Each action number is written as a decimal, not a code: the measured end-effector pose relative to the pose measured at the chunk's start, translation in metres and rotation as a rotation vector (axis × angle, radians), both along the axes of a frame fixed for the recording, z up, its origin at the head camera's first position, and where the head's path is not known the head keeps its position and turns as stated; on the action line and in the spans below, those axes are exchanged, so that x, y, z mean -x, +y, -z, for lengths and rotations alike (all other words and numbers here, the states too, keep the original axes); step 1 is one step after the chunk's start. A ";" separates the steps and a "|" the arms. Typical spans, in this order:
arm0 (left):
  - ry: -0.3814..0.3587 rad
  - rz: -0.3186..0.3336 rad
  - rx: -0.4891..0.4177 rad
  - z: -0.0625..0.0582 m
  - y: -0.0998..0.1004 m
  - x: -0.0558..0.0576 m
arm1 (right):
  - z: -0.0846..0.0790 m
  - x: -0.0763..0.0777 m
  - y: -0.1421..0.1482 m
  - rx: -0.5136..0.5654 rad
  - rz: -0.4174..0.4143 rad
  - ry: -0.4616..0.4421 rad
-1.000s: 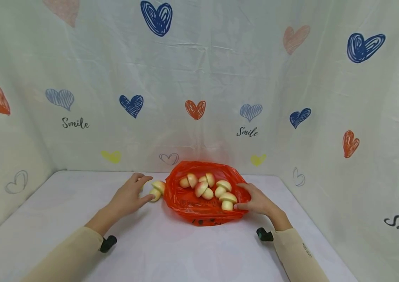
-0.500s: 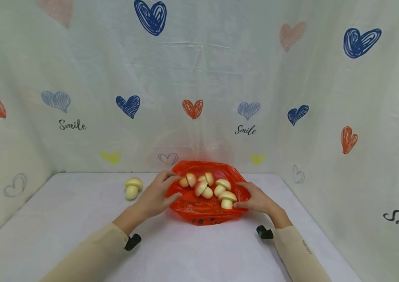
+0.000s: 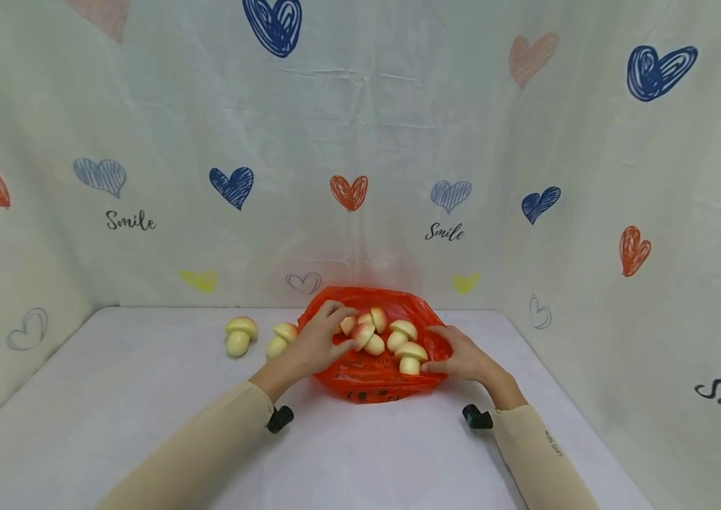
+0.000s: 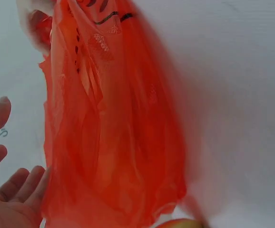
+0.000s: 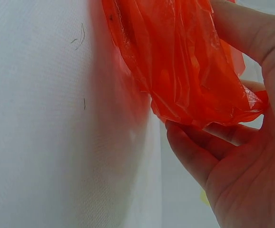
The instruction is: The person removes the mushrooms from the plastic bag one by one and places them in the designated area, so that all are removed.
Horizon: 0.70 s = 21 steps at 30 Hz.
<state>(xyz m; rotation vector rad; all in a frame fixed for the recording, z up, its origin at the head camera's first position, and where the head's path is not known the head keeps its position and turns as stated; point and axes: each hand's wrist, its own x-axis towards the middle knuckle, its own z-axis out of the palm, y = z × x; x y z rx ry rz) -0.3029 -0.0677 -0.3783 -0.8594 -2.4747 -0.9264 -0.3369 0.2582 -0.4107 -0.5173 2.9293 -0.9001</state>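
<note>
A red plastic bag (image 3: 367,379) lies with its mouth facing up, several toy mushrooms (image 3: 410,359) with pale stems and yellow-red caps inside. My left hand (image 3: 316,343) reaches over the bag's left side, fingers spread, right at the leftmost mushrooms and partly hiding one. In the left wrist view its fingers (image 4: 21,187) are extended beside the bag's wall. My right hand (image 3: 462,358) grips the bag's right edge; the right wrist view shows the plastic between thumb and fingers (image 5: 194,149).
On the white table (image 3: 360,453), left of the bag, stand two more toy mushrooms, one farther left (image 3: 239,337) and one partly behind my left hand (image 3: 280,338). A white curtain (image 3: 392,142) printed with hearts hangs behind the table.
My left hand has moved right, from beside the mushrooms on the table to over the bag's mouth. The right hand stays at the bag's right edge.
</note>
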 end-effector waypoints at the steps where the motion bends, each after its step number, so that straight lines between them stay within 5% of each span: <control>1: -0.030 0.002 0.002 0.000 0.002 0.002 | 0.000 0.001 0.000 0.000 -0.001 0.001; 11: -0.258 -0.027 0.064 0.013 0.023 0.023 | 0.001 0.002 0.000 0.002 -0.012 0.014; 21: -0.269 -0.073 0.083 0.022 0.035 0.035 | 0.001 0.000 0.001 0.000 -0.005 0.012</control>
